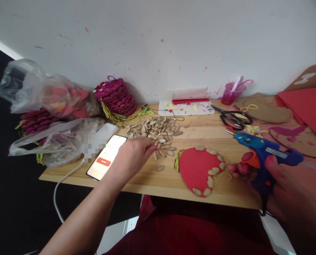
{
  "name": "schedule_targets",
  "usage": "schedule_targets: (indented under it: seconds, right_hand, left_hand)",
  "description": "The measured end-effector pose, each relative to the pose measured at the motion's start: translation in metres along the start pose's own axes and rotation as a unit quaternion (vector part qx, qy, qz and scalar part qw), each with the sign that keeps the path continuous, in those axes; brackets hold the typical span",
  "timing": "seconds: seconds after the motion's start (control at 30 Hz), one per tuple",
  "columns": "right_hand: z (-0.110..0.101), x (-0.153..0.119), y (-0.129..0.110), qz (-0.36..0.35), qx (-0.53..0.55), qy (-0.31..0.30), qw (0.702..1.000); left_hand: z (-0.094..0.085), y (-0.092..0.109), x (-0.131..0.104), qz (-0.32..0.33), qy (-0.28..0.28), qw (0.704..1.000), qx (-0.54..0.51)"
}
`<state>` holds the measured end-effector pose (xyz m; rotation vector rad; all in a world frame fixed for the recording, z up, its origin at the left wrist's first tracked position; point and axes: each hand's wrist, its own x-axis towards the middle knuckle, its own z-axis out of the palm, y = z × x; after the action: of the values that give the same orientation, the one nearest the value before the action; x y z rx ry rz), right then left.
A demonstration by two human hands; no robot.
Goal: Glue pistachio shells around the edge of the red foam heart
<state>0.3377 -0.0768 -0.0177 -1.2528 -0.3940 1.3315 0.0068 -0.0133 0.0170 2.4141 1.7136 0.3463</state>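
Observation:
My left hand reaches to the near edge of a pile of peanuts. Its fingers are pinched together, and whatever is between them is hidden. In my right hand is a blue glue gun with an orange trigger, its metal nozzle pointing left. Between the hands a red heart-shaped piece lies on the table. Peanuts line part of its border on the right side, and a yellow string loop and a yellow-green tassel stick out from it. One loose peanut lies left of the heart.
A lit phone lies beside my left wrist. Plastic bags and a purple braided piece stand at the back left. Black scissors, a pink-stained cup, cardboard shapes and red sheets occupy the right.

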Motion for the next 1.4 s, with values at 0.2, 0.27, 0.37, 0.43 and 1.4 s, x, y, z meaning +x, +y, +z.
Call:
schedule_targets:
  seconds: [0.2, 0.27, 0.37, 0.43, 1.4]
  right_hand:
    - [0.0, 0.0, 0.0, -0.002, -0.003, -0.001, 1.0]
    - [-0.001, 0.0, 0.0, -0.005, -0.007, 0.002, 1.0]
    - [-0.001, 0.001, 0.0, -0.001, -0.012, 0.003, 1.0]
    - [-0.003, 0.001, 0.001, -0.002, -0.014, -0.004, 1.0]
    - [-0.005, 0.001, 0.002, 0.005, 0.005, -0.033, 0.999]
  left_hand:
    - [0.004, -0.02, 0.043, -0.007, 0.009, 0.987, 0.163]
    - [0.01, -0.023, 0.049, -0.006, 0.0, 0.985, 0.173]
    - [0.016, -0.029, 0.052, -0.008, -0.009, 0.988, 0.156]
    - [0.016, -0.032, 0.052, -0.01, -0.009, 0.991, 0.136]
    - [0.013, -0.008, 0.067, 0.05, -0.006, 0.99, 0.131]
